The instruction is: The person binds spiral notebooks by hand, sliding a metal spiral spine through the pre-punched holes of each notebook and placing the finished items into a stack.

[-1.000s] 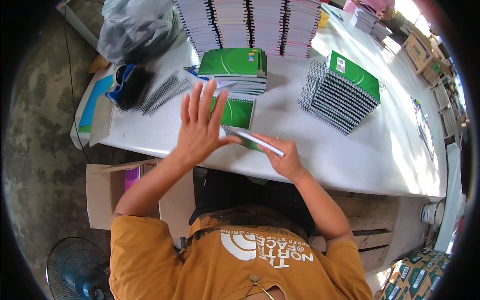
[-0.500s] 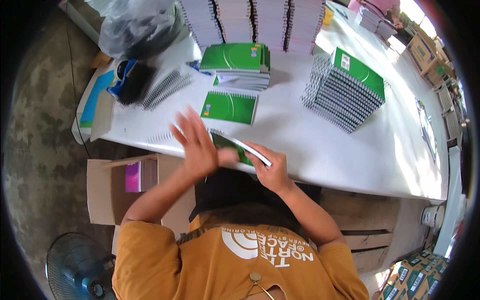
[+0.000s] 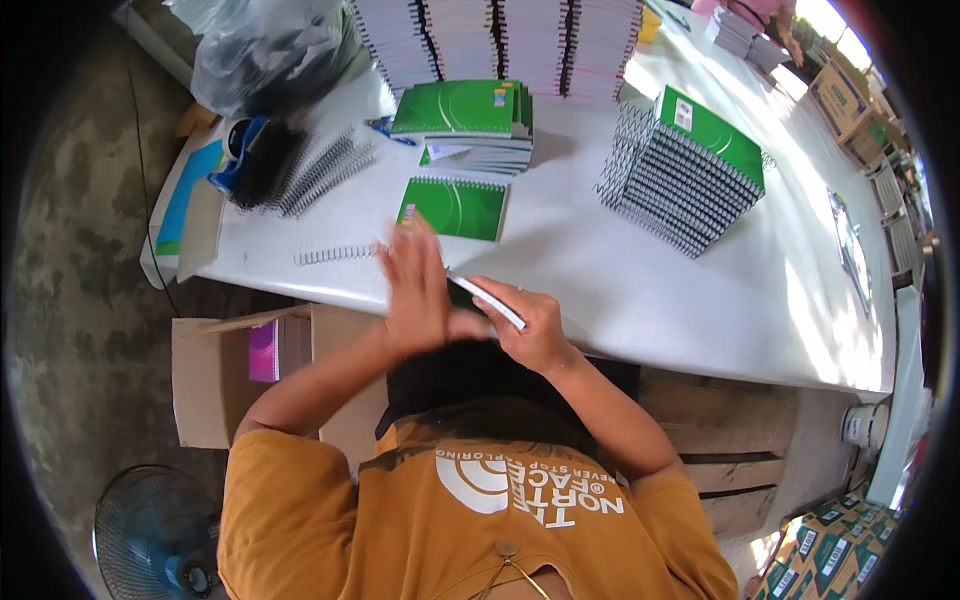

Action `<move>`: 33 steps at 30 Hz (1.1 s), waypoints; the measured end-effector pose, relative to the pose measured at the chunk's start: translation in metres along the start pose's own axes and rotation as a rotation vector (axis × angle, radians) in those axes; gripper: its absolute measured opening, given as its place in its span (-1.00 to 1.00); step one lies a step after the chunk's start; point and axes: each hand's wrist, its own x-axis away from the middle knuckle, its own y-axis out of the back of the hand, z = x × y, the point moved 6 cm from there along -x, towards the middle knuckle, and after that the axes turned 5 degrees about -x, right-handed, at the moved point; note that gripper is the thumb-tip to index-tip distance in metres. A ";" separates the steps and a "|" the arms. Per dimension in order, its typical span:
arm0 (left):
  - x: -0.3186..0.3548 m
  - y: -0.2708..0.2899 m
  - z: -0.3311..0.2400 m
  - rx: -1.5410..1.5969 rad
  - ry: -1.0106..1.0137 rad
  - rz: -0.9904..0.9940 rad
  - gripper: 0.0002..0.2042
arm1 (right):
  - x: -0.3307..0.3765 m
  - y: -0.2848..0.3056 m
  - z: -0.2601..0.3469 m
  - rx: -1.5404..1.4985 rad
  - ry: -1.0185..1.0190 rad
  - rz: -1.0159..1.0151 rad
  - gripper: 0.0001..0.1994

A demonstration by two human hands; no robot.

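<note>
A thin notebook (image 3: 488, 303), seen almost edge-on with its white page edges up, is pinched in my right hand (image 3: 535, 328) at the table's front edge. My left hand (image 3: 415, 295) is beside its far end, fingers stretched and slightly blurred; whether it touches the notebook I cannot tell. A loose wire spiral (image 3: 340, 256) lies left of that hand. Just beyond the fingertips rests a green spiral notebook (image 3: 460, 208). Behind it is a stack of green notebooks (image 3: 455, 110). To the right stands a taller stack of spiral-bound green notebooks (image 3: 700, 170).
Black and metal spirals (image 3: 320, 170) lie left, beside a blue tape dispenser (image 3: 235, 160) and a plastic bag (image 3: 270, 60). Tall bound stacks (image 3: 500, 45) line the back. Below the table edge are an open carton (image 3: 205, 390) and a fan (image 3: 150, 540). Another person (image 3: 775, 20) is far right.
My left hand has shifted right, closer to my right hand. The notebook has turned, so its green cover is now mostly hidden. My right hand still grips it.
</note>
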 end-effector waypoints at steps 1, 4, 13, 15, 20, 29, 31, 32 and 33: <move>0.031 -0.007 -0.025 0.045 -0.129 0.130 0.10 | -0.001 0.007 -0.003 -0.022 -0.004 -0.047 -0.67; -0.003 0.019 -0.027 -0.148 -0.247 -0.091 0.06 | 0.004 0.010 -0.005 0.058 0.063 -0.047 -0.65; 0.003 0.005 -0.021 -0.132 -0.302 -0.200 -0.08 | -0.001 0.005 0.003 0.068 0.117 0.030 -0.60; -0.009 -0.007 -0.007 -0.097 -0.263 -0.259 -0.08 | -0.001 -0.001 0.005 0.057 0.096 0.052 -0.61; 0.021 -0.012 -0.043 0.079 -0.409 0.066 0.03 | -0.008 0.015 0.003 -0.116 0.029 0.070 -0.60; -0.007 0.011 -0.060 0.222 -0.257 0.111 -0.18 | -0.015 0.025 -0.022 -0.166 -0.061 0.014 -0.69; -0.067 0.039 -0.049 0.198 -0.060 0.078 -0.51 | -0.009 0.019 -0.030 -0.211 -0.148 0.049 -0.67; -0.076 0.038 -0.047 0.255 -0.075 0.114 -0.57 | -0.009 0.020 -0.033 -0.235 -0.162 0.051 -0.66; -0.082 0.035 -0.045 0.312 -0.090 0.151 -0.61 | -0.009 0.020 -0.036 -0.260 -0.175 0.054 -0.65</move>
